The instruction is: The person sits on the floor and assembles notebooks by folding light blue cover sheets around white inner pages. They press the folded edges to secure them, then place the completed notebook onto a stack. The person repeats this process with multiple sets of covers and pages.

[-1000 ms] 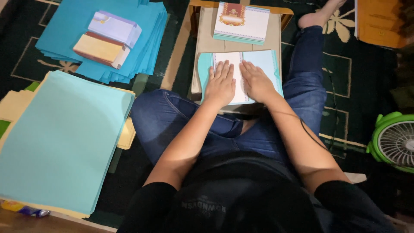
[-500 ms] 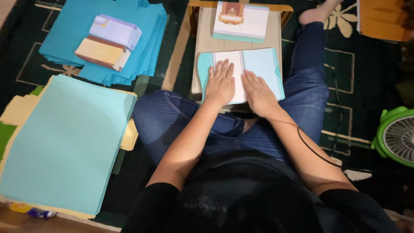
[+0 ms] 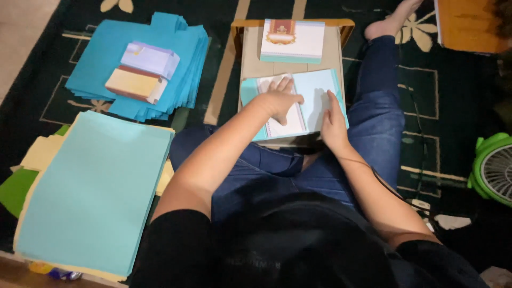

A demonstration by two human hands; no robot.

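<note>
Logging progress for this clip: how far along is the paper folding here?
Looks done: one decorated card lies finished at the far end of the small table. In hand: the left hand presses a white sheet onto a light blue cover, and the right hand holds its edge. Left: a blue paper stack and large light blue sheets wait on the floor.

Light-blue folded card (image 3: 314, 98) — open flat on small wooden table, white insert (image 3: 285, 120) on left half.

folded sheet (image 3: 314, 98) on small table (image 3: 256, 66), card stack (image 3: 292, 41) behind, paper pile (image 3: 90, 192) left
</note>
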